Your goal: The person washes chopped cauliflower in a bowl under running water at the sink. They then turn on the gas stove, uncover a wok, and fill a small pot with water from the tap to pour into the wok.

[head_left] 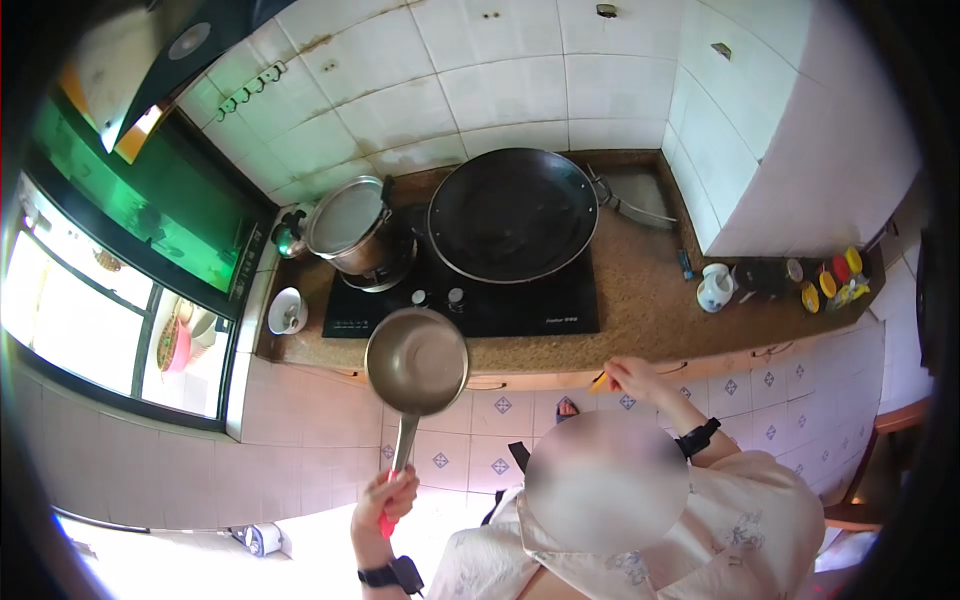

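Note:
My left hand [397,497] is closed around the red-ended handle of a metal saucepan [416,360]. The saucepan is held up in front of the black stove [530,318], its inside facing the camera, with no contents that I can make out. My right hand [633,381] is at the counter's front edge, fingers closed on a thin yellow object [599,382] too small to name. A large black wok [513,213] sits on the stove's right side. On the left burner stands a steel pot [350,238] with a lid.
At the counter's left end is a white bowl [288,311], below a kettle [291,235]. A white jug [715,288] and several colourful-lidded jars [811,297] stand on the right of the brown counter [640,315]. The open window [110,310] is at the left.

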{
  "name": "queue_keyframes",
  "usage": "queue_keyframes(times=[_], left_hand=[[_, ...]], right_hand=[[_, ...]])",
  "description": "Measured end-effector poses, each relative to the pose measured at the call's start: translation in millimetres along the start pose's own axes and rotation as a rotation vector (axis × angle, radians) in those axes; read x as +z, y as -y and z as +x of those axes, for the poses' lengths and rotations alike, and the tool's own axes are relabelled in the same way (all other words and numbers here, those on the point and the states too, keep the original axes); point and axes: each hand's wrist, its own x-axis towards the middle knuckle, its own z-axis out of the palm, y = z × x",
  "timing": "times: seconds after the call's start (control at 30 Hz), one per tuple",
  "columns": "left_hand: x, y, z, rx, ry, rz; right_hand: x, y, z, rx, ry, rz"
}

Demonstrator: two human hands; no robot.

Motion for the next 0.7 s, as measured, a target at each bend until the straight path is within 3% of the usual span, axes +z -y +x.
queue_keyframes(times=[0.17,0.23,0.3,0.37,0.57,0.6,0.7], left_hand=[[-78.2,108.4,-118.4,0.241,-0.160,-0.279],[-102.3,162.1,-169.2,0.381,-0.250,-0.427],[-121.4,207.1,-213.1,0.487,-0.385,-0.599],[-137.8,244.9,-254.8,0.555,-0.470,-0.686],[-214.1,353.4,-346.5,0.827,-0.395,-1.279],[-230.3,368.0,-356.1,0.914,-0.301,-1.348],[-274.6,387.9,-382.7,0.931,-0.444,-1.360]], right_hand=[[130.6,48.7,-19.5,-0.049,0.359,-0.117],[200.5,65.6,-26.9,-0.192,0.476,-0.188],[280.5,81.0,-41.0,-0.201,0.637,-0.131],[361.1,85.4,-60.5,-0.095,0.813,0.148],[563.6,128.8,-160.5,-0.290,1.230,-0.049],[588.5,135.2,-170.8,-0.322,1.293,-0.100],[664.5,144.2,-182.4,-0.370,1.473,-0.217]])
